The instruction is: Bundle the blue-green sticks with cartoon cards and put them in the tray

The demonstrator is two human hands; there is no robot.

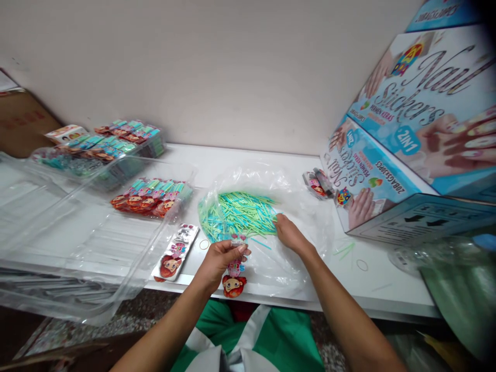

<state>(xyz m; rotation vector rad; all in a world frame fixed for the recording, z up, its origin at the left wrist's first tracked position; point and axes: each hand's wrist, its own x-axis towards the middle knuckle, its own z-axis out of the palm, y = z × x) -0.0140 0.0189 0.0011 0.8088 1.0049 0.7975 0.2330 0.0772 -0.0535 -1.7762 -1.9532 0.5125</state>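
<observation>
My left hand (pixel 222 261) is closed on a small printed card (pixel 234 285) with a red-haired cartoon head, holding it upright by its upper part near the table's front edge. Thin green and blue sticks (pixel 248 212) lie heaped on a spread clear plastic bag (pixel 298 263). At the right edge of this heap is my right hand (pixel 290 233), its fingers drawn together among the stick ends; what they pinch is hidden. A stack of the same cards (pixel 176 253) lies left of my left hand. One loose blue stick (pixel 261 243) rests just below the heap.
Clear plastic trays (pixel 127 268) stand at the left. Filled card packs (pixel 153 197) and a packed clear box (pixel 116 147) lie behind them. Nail sticker boxes (pixel 387 170) rise at the right. Small packs (pixel 318 183), rubber bands (pixel 361 265) and a bottle (pixel 411 257) are nearby.
</observation>
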